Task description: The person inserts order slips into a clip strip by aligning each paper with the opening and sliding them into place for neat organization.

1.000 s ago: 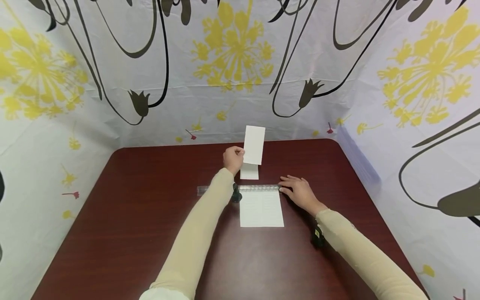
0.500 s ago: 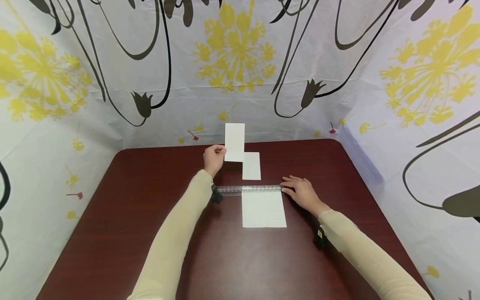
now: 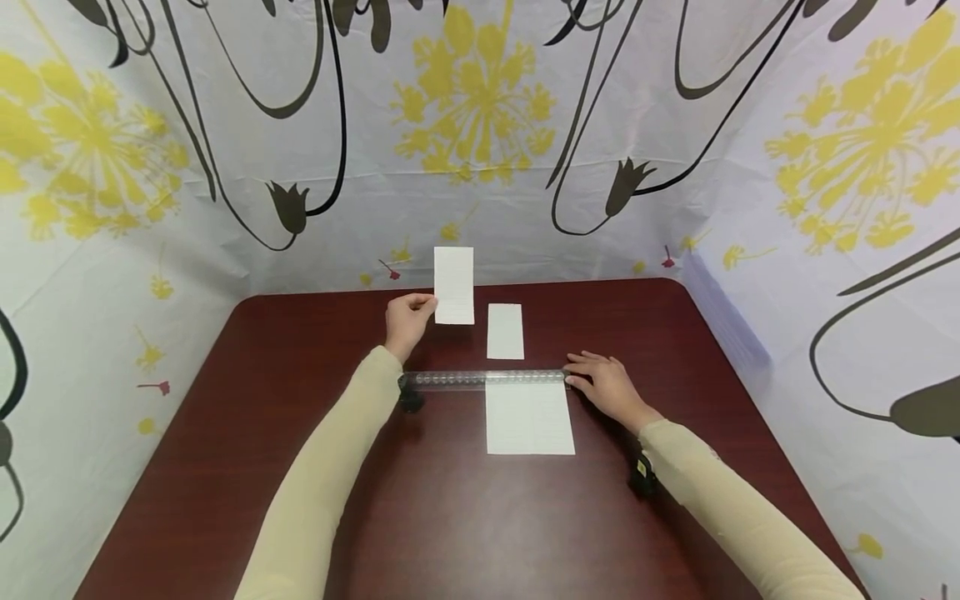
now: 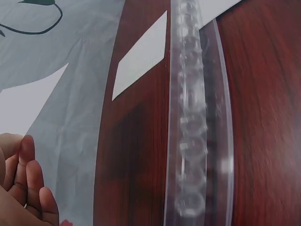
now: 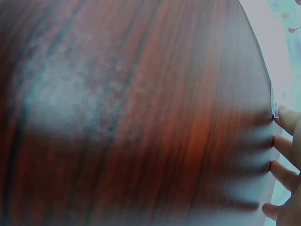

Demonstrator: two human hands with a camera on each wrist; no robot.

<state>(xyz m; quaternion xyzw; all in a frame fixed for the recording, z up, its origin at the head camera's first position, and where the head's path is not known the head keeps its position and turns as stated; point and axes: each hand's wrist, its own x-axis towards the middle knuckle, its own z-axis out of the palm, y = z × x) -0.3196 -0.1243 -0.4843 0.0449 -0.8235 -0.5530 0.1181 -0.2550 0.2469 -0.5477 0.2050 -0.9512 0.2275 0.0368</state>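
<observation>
My left hand [image 3: 408, 323] pinches a small white slip of paper [image 3: 454, 285] by its left edge and holds it up over the table's far side. In the left wrist view, thumb and fingertip meet at the corner of that slip [image 4: 24, 106]. A second white slip [image 3: 505, 332] lies flat beyond the clear plastic ruler [image 3: 450, 381]. The ruler lies sideways across the far edge of a larger white sheet [image 3: 529, 423]. At the ruler's right end rests my right hand [image 3: 606, 390], its fingers spread; the right wrist view shows the fingertips [image 5: 277, 141] on the tabletop.
The dark red wooden table [image 3: 247, 467] has rounded far corners. White curtains [image 3: 337, 242] with yellow and grey flower prints hang around its back and sides. Clear, pale stacked sheets [image 3: 723, 321] stand by the right edge. A black wrist device [image 3: 411, 393] overlaps the ruler's left end.
My left hand has moved left with the slip, away from the second slip, which now shows fully. More of the ruler is uncovered. The right hand stays at the ruler's end.
</observation>
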